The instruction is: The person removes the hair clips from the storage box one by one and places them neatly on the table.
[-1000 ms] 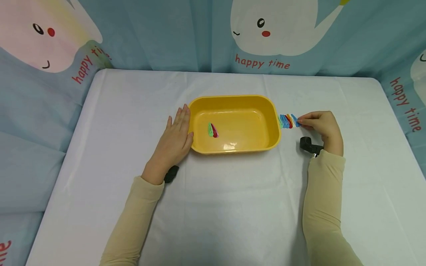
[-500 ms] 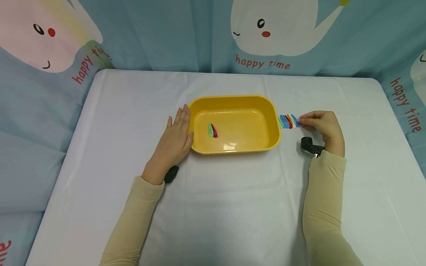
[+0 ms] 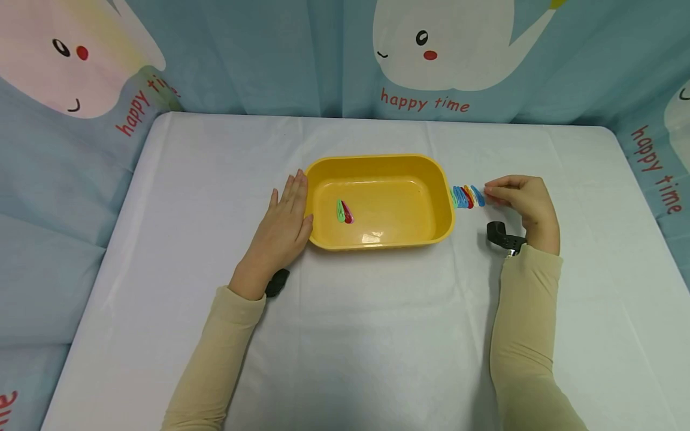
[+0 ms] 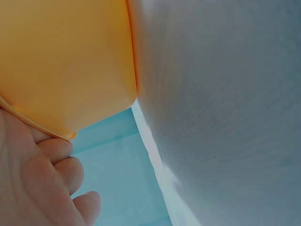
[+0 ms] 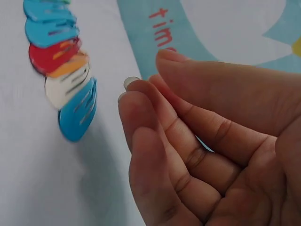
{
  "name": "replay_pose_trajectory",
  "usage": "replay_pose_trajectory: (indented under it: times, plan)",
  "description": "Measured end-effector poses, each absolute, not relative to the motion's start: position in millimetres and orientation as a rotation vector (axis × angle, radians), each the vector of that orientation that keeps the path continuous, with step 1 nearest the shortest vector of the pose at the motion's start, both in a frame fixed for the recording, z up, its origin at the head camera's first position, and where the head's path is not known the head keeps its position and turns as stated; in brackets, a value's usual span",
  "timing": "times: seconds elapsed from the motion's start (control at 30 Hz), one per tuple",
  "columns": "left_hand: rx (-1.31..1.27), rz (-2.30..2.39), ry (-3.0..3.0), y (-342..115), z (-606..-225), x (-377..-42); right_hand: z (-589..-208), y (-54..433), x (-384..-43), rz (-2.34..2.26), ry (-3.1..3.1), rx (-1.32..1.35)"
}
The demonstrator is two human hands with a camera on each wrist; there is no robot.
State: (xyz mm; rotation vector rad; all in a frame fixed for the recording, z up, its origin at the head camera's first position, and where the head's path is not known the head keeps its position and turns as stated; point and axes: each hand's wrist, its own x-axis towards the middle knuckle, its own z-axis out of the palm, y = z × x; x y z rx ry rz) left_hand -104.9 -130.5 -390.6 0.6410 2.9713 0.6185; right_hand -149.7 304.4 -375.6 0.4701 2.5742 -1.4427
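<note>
My left hand [image 3: 283,224] lies with straight fingers along the left side of a yellow plastic tub [image 3: 383,246]; in the left wrist view its fingers [image 4: 70,174] are just below the tub's rim. Inside the tub are a green snap hair clip [image 3: 341,211] and a dark red one [image 3: 348,214]. A row of overlapping snap clips, blue, red, orange and white, stretches from the tub's right side, ending in a blue hair clip [image 5: 78,110]. Just right of that clip hovers my right hand [image 3: 525,200], its fingers loosely bent and nothing visible between thumb and fingertips.
A white cloth [image 3: 377,335] covers the table. Behind it and at the sides hangs a blue curtain [image 3: 275,60] with printed whales. Black wrist cameras, such as the right one [image 3: 504,237], sit below each hand.
My right fingertips were at the end blue clip and have drawn away from it, slightly right and up. The left hand and the tub have stayed in place.
</note>
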Motion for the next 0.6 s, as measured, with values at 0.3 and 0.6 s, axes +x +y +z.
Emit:
replay_pose_trajectory:
  times: [0.3, 0.6]
  plan:
    - [0.642, 0.615, 2.974, -131.0, -391.9, -105.2, -361.8, 292.3, -147.5, -1.545, 2.579, 0.380]
    - [0.641, 0.612, 2.976, -130.8, -391.8, -105.5, -349.6, 282.1, -145.7, -1.578, 2.605, 0.269]
